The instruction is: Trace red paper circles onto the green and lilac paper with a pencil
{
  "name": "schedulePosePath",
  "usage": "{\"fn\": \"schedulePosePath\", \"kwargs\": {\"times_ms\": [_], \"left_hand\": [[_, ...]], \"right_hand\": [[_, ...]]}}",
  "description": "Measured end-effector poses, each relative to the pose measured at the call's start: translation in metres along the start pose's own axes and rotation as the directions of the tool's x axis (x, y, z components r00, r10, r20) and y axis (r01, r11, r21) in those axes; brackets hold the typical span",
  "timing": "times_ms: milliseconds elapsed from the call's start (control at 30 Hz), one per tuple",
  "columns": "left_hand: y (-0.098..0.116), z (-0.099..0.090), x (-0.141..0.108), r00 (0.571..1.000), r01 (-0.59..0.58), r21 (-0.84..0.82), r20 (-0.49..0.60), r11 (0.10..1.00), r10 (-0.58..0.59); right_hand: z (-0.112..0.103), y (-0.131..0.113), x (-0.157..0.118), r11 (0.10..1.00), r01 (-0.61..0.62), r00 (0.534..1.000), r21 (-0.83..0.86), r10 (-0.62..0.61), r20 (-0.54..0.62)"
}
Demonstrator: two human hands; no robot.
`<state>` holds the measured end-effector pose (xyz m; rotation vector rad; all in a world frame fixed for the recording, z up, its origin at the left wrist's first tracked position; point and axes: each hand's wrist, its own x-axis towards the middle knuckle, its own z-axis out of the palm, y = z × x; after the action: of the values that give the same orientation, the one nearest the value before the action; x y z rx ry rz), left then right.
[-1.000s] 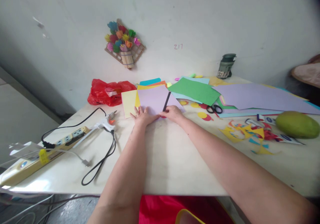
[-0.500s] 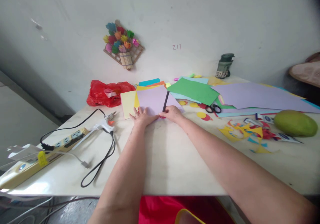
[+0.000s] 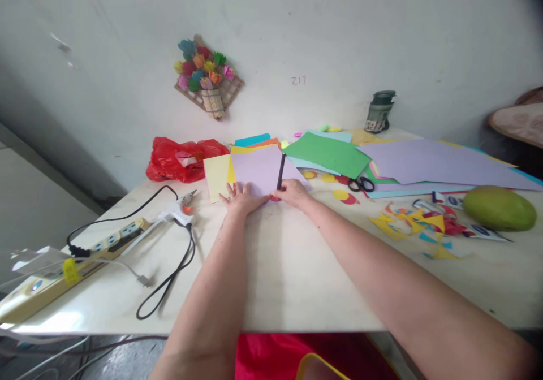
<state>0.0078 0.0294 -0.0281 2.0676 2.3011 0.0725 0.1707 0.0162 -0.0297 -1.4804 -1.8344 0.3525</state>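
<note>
My right hand [image 3: 293,194] is closed round a dark pen [image 3: 281,171], held upright with its lower end by a small red round piece [image 3: 275,197] on the near edge of a purple paper sheet [image 3: 257,165]. Fingers spread, my left hand [image 3: 240,200] lies flat on the purple sheet's lower left, its thumb reaching to the red piece. Yellow and cream sheets [image 3: 216,175] stick out from beneath on the left. The pen's tip is too small to make out.
To the left are a glue gun [image 3: 183,213], its looped cord and a power strip [image 3: 76,270]. A red plastic bag [image 3: 176,159] sits behind. Rightward lie scissors [image 3: 361,184], green paper [image 3: 328,152], paper scraps [image 3: 407,221], glue tubes and a green mango [image 3: 499,208].
The pen has shifted very slightly over the red piece in my right hand. My left hand stays in place, and the whole view has moved a little.
</note>
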Motion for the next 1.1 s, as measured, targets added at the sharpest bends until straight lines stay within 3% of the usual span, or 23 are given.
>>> {"fn": "schedulePosePath", "kwargs": {"times_ms": [667, 1100], "left_hand": [[0.0, -0.003, -0.004, 1.0, -0.022, -0.012, -0.001, 1.0, 0.022], [0.013, -0.008, -0.015, 0.994, -0.111, -0.01, 0.008, 0.994, 0.111]], "right_hand": [[-0.003, 0.003, 0.002, 0.988, -0.06, 0.998, 0.141, 0.059, 0.012], [-0.009, -0.004, 0.001, 0.998, -0.029, 1.0, 0.054, 0.029, 0.006]]}}
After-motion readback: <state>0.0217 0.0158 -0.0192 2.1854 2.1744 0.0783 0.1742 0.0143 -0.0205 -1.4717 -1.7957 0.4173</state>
